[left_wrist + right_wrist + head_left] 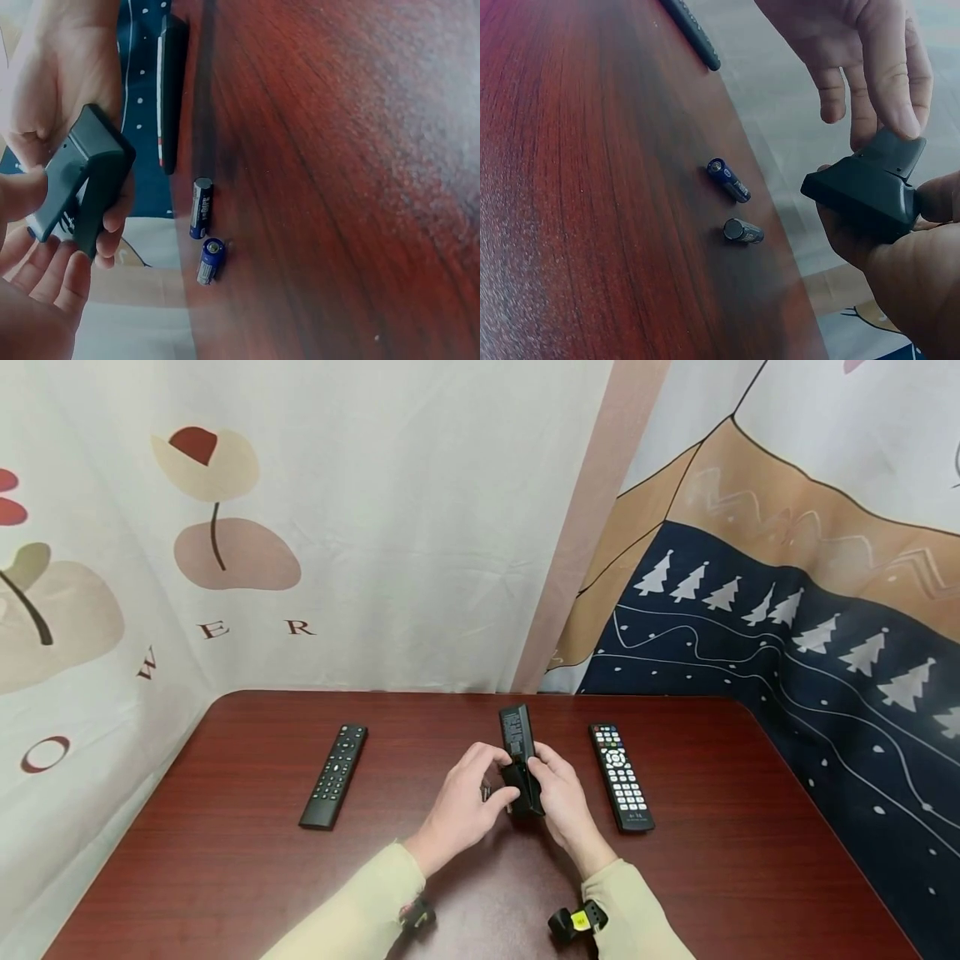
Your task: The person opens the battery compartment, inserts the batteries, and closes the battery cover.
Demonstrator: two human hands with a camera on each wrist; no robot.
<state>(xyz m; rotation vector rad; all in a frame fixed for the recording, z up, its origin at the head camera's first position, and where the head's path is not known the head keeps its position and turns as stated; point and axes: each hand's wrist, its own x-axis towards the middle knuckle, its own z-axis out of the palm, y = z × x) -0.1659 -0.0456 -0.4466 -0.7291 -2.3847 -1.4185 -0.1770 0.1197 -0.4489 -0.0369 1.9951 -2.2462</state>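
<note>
Back side up, a black remote control is gripped above the table by my right hand. My left hand pinches the remote's battery cover between thumb and fingers. That cover stands tilted away from the remote's body at the near end, with a gap between them in the left wrist view. Two blue-and-silver batteries lie apart on the tabletop under the hands: one battery on its side and another battery close by. In the head view the left hand mostly hides them.
A black remote lies buttons up on the left of the dark red wooden table. On the right lies another remote with white buttons. Printed curtains hang behind the table and along its sides.
</note>
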